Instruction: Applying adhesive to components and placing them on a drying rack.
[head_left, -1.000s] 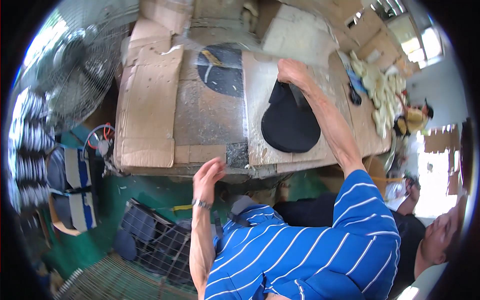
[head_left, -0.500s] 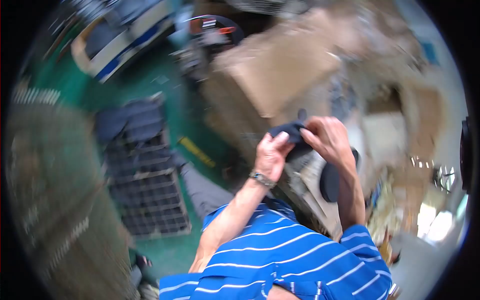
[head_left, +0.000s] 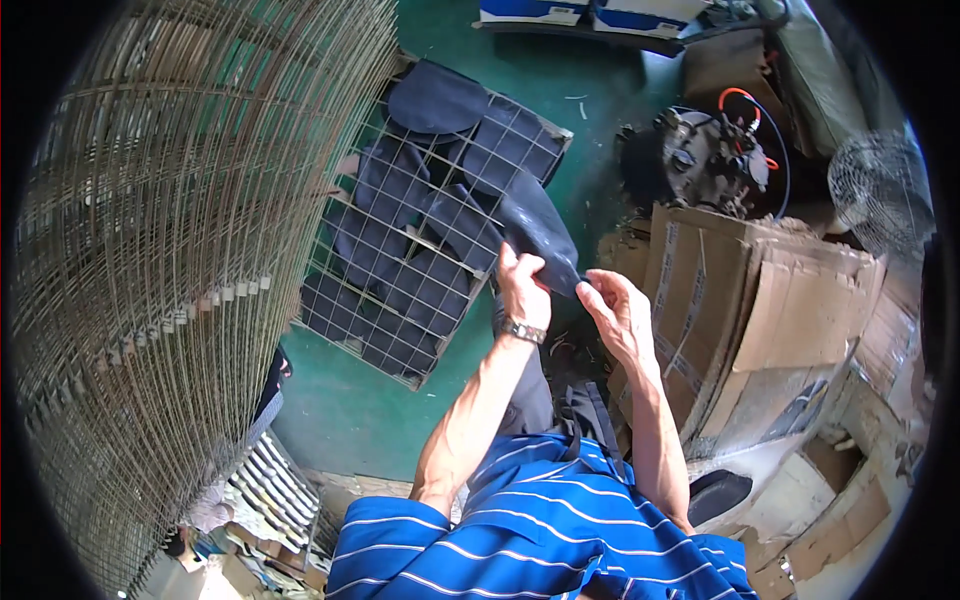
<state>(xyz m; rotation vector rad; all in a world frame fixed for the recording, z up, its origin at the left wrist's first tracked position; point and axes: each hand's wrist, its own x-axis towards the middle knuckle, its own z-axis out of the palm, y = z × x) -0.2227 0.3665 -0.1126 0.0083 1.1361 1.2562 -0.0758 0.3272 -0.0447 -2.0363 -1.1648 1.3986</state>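
Dark flexible piece is being held up between both hands, pretty much mid-view, out in front of the body, with its wider end pointing away and its narrow end toward the wearer. Its near left edge is gripped by the left hand, thumb and fingers closed in on it, and a metal-looking watch or bracelet is worn on that wrist. The narrow tip is pinched by the right hand, so just a small bit is caught there between thumb and fingers. A blue shirt with white stripes is worn, and a grey trouser leg can be seen below the forearms.

Off to the right, a cardboard-covered tabletop is seen, and a dark rounded piece is partly hidden by the right arm near it. Past the hands, a wire grid is laid on the green floor, with a bunch of dark flat pieces spread over it. Part of the grid is overlapped by the held piece in this view; whether they're touching can't be told. The whole left side is taken up by tall wire racks.

Further out, a grimy machine with an orange hose is parked beyond the tabletop, a fan is seen at far right, and blue-and-white boxes are cut off by the top edge.
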